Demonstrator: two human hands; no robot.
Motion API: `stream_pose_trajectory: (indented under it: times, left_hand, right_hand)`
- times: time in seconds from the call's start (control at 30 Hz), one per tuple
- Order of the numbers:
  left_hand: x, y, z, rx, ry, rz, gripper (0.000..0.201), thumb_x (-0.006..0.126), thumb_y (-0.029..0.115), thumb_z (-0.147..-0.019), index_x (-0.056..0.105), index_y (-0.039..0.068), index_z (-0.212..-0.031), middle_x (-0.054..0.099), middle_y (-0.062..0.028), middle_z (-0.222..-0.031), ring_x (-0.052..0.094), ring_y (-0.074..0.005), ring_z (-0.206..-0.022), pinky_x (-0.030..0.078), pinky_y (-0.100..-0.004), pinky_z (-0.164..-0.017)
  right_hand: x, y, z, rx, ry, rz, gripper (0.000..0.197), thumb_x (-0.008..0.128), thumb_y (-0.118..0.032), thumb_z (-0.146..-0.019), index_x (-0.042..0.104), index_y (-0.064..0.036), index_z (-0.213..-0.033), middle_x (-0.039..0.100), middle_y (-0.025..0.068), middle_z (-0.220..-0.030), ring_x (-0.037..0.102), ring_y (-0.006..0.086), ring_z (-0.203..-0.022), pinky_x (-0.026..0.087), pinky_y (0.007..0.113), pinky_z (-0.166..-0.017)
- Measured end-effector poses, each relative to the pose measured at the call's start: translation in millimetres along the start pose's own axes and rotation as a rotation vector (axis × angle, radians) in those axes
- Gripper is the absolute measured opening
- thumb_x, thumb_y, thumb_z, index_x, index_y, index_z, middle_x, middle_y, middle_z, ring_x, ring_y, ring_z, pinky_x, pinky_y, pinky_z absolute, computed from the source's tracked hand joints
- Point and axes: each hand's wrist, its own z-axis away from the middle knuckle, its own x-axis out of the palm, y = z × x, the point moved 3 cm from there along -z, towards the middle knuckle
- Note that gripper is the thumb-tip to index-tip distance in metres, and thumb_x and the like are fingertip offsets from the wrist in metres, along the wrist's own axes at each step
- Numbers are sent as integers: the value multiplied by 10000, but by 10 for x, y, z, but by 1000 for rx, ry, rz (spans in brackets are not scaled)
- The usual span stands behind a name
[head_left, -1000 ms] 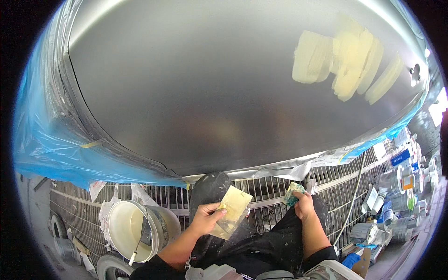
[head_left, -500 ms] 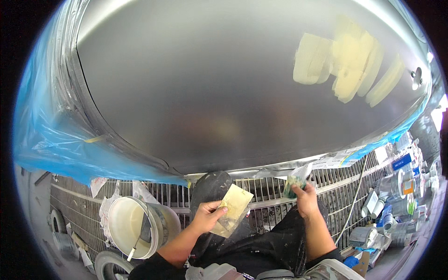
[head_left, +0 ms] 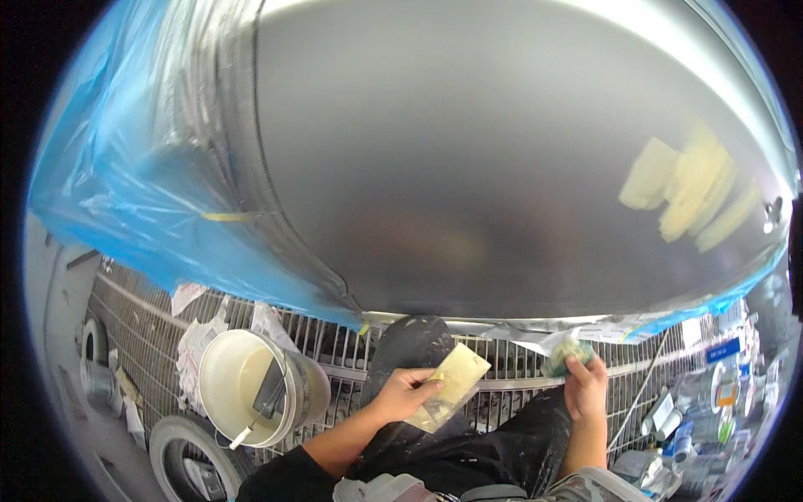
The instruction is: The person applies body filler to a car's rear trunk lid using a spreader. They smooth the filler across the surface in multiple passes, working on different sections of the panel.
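Observation:
My left hand [head_left: 403, 396] is closed on a thin, rectangular yellow filler spreader [head_left: 462, 371], thumb on top, with greyish smears at its lower end. To the right, my right hand [head_left: 587, 389] grips a dark-green piece with pale smears [head_left: 561, 358]; its exact kind cannot be told. Both hands are over my dark trousers, below a large smooth grey car panel [head_left: 468, 159], and neither touches it. Pale yellow filler strokes [head_left: 696, 188] lie on the panel's right part.
Blue masking film [head_left: 125, 201] wraps the panel's left side. A pale bucket [head_left: 212, 385] with a white-handled tool [head_left: 259, 410] stands on the metal grating [head_left: 343, 393]. Beside it lies a tyre [head_left: 163, 456]. Several cans and boxes [head_left: 711, 397] crowd the right.
The view has shifted, so the panel's filler strokes sit further right and lower, and more blue film shows. Both hands keep hold of their things, appearing slightly further right.

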Motion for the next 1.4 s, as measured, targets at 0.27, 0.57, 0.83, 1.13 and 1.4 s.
stream_pose_trajectory:
  times: [0.27,0.57,0.83,1.13,1.4]
  left_hand:
    - [27,46,5,47,-4,-27,311,723,173,-1008,731,-17,-1254,778,-21,-1079,643,-48,-937,541,-249,-843]
    - [62,75,89,-14,-6,-167,358,734,216,-996,720,-11,-1273,795,-51,-1032,643,-44,-897,547,-260,-802]
    - [39,396,566,3,112,-535,365,754,302,-950,757,35,-1200,776,-161,-907,745,-143,-824,559,-309,-757]
    - [-123,844,1050,-350,412,-440,331,799,267,-924,785,15,-1138,805,-55,-902,749,-143,-750,591,-297,-692]
    - [169,1246,1803,-959,160,-488,411,755,315,-943,753,30,-1238,770,-83,-1031,698,-149,-950,548,-310,-825]
  right_hand:
    - [-1482,931,357,394,25,-402,311,624,-25,-929,622,36,-1234,734,154,-1116,726,320,-1033,566,468,-992]
    - [-1868,1170,268,418,32,-380,318,616,-29,-929,612,48,-1238,729,146,-1100,711,300,-1043,555,429,-985]
    - [-2745,1648,790,729,-201,-336,114,641,-173,-1005,678,-82,-1062,712,74,-804,617,162,-536,423,280,-363]
    - [-1800,848,1950,730,65,-807,340,679,-121,-956,643,25,-1261,731,176,-1196,719,317,-1068,583,455,-930]
    - [-526,-212,2937,975,274,-938,383,593,-65,-980,607,28,-1351,698,138,-1290,639,340,-1239,435,513,-1137]
